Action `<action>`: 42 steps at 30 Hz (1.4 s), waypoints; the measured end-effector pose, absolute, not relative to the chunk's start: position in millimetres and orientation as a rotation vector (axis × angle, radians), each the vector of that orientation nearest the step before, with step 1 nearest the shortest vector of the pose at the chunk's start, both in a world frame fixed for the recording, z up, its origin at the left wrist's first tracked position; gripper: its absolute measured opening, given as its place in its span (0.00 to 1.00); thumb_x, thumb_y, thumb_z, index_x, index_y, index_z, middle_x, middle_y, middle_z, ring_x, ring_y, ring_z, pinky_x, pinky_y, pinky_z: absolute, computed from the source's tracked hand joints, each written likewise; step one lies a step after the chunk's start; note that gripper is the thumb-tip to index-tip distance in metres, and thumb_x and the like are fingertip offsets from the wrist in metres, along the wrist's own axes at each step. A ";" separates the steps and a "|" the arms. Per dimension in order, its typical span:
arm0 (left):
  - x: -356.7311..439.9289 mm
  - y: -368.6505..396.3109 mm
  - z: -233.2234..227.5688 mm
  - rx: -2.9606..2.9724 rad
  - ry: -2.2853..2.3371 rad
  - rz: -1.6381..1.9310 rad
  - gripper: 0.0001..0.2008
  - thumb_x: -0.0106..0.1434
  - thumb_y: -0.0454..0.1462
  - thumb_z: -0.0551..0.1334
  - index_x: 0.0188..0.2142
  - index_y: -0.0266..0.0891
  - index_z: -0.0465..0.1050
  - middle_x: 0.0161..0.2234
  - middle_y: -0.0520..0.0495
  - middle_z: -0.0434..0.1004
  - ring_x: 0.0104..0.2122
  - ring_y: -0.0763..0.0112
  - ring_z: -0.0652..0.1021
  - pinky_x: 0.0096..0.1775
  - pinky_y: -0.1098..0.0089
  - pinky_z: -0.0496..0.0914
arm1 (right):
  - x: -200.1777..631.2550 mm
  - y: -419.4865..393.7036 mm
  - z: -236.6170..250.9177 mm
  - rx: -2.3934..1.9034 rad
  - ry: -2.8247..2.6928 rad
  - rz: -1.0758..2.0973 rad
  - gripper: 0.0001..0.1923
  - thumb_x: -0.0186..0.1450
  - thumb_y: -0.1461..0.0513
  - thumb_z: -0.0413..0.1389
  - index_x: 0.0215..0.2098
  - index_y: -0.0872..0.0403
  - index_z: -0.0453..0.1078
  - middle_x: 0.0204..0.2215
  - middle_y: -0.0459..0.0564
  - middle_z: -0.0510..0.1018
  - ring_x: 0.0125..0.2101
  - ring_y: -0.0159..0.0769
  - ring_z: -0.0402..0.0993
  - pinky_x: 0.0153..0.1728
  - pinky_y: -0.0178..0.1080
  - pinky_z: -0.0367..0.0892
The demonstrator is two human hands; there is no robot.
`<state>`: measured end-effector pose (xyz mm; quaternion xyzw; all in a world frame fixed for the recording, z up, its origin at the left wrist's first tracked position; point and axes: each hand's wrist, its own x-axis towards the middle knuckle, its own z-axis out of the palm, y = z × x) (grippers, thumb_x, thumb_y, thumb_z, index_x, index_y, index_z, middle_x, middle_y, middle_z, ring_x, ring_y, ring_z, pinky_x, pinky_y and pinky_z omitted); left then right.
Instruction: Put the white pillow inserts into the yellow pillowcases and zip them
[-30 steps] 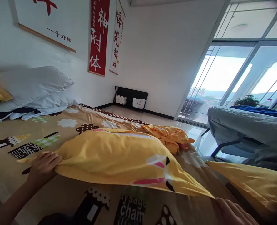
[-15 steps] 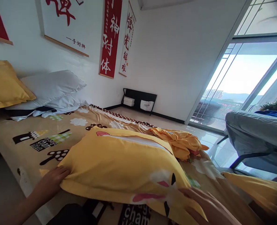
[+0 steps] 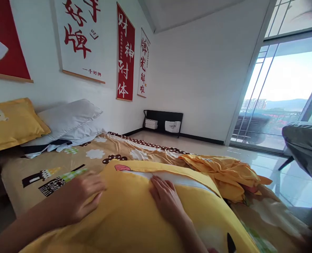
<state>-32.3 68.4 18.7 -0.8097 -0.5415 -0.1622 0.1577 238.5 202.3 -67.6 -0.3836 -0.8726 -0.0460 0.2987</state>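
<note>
Hands: two, both the person's own. The left hand (image 3: 83, 196) lies flat, fingers spread, on the near-left edge of the yellow pillow (image 3: 134, 218); the right hand (image 3: 166, 198) lies flat on its top, fingertips at the white zip opening. Neither is clenched.
Pillow position: on the patterned bedsheet (image 3: 66, 165), nearest the camera.
Other pillows: one yellow (image 3: 10, 123), one white (image 3: 68, 117), at the head.
Crumpled yellow cloth (image 3: 224, 174): one.
Wall scrolls (image 3: 125, 56): four, Chinese characters in red and white.
Sheet print: too blurred to read.

A pillow (image 3: 134, 214) is being pressed on the bed (image 3: 26, 168) under both hands, left hand (image 3: 79, 200) left of right hand (image 3: 166, 198); crumpled bedding (image 3: 224, 172) is lying behind.
</note>
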 end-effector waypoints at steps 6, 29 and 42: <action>29.5 214.9 20.4 -2.494 -1.511 -0.507 0.17 0.60 0.38 0.55 0.48 0.35 0.72 0.47 0.40 0.75 0.46 0.59 0.74 0.49 0.63 0.65 | 247.5 192.0 -91.5 -1.018 -2.280 -0.181 0.18 0.69 0.60 0.45 0.54 0.54 0.66 0.53 0.53 0.73 0.55 0.40 0.66 0.55 0.48 0.59; -37.6 242.7 -53.9 -2.356 -2.015 -1.386 0.13 0.55 0.43 0.60 0.32 0.38 0.80 0.32 0.47 0.82 0.33 0.66 0.79 0.36 0.71 0.70 | 249.0 187.9 -88.1 -1.004 -2.313 -0.273 0.16 0.69 0.60 0.45 0.50 0.54 0.69 0.47 0.53 0.77 0.49 0.39 0.71 0.52 0.46 0.60; -29.8 234.3 -56.8 -2.165 -2.016 -1.672 0.14 0.54 0.44 0.60 0.30 0.37 0.79 0.30 0.47 0.81 0.30 0.68 0.77 0.33 0.71 0.68 | 249.8 188.4 -82.3 -1.120 -2.354 -0.294 0.19 0.70 0.55 0.45 0.54 0.52 0.65 0.44 0.53 0.75 0.42 0.39 0.70 0.44 0.43 0.63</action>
